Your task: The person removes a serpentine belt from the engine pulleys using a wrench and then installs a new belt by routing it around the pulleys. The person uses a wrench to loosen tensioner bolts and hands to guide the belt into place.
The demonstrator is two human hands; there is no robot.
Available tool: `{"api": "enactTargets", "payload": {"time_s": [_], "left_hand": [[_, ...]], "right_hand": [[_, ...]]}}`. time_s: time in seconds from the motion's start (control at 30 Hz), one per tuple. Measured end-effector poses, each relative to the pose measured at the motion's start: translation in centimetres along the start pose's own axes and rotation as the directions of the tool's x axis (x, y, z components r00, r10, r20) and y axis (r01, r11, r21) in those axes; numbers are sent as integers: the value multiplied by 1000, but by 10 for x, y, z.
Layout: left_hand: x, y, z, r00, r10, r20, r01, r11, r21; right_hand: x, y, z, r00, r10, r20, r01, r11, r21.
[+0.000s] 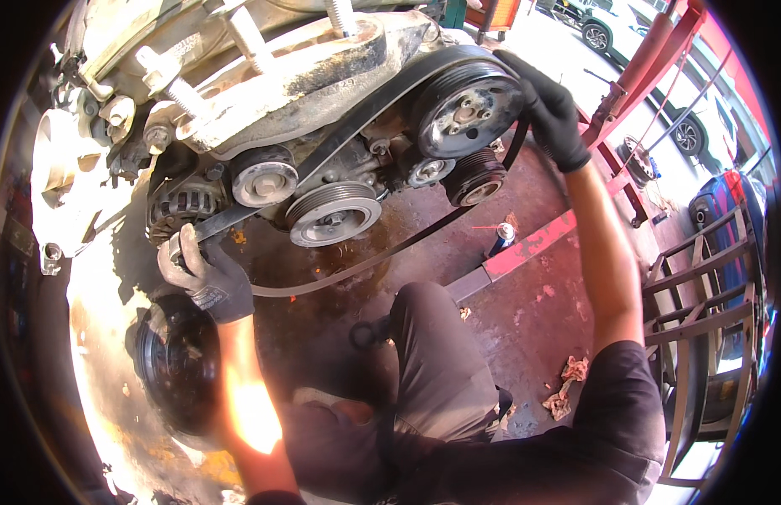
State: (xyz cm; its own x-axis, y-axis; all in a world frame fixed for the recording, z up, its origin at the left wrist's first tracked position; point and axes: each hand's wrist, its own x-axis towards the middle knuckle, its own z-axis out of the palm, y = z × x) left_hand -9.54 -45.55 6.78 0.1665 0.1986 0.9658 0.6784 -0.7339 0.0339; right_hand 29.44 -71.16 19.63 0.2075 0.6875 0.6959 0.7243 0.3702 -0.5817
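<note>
A black ribbed drive belt (365,107) runs over the large upper pulley (471,112), passes below the smooth idler pulley (264,177) and reaches the alternator (185,205). Its slack lower run hangs in a curve under the grooved crank pulley (333,214). My left hand (207,271), in a dark work glove, has its fingers curled around the belt and the small pulley at the alternator. My right hand (548,107), in a black glove, rests against the belt at the right edge of the upper pulley; its fingertips are partly hidden. Another grooved pulley (475,180) sits below the upper one.
A red engine hoist leg (529,243) crosses the floor, with a spray can (504,235) beside it. A black round part (175,366) lies at the lower left. Crumpled rags (564,388) and a metal frame (700,315) are at the right.
</note>
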Motion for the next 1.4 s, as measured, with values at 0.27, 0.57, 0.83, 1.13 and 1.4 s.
{"api": "enactTargets", "payload": {"time_s": [0.27,0.57,0.83,1.13,1.4], "left_hand": [[3,6,-8,999,-12,48,14,999,-50],[-7,4,-4,989,-52,142,67,993,-101],[1,9,-1,1000,3,15,-1,991,-133],[2,3,-3,1000,-6,28,9,995,-100],[3,6,-3,999,-46,27,49,988,-144]], "right_hand": [[-35,41,74,890,-167,-425,-37,901,-433],[-42,11,109,897,143,-418,-292,901,-320],[-69,-9,121,915,37,-403,-213,890,-403],[-65,-40,133,802,489,-343,-500,864,64],[-51,-50,185,701,477,-530,-388,879,278]]}}
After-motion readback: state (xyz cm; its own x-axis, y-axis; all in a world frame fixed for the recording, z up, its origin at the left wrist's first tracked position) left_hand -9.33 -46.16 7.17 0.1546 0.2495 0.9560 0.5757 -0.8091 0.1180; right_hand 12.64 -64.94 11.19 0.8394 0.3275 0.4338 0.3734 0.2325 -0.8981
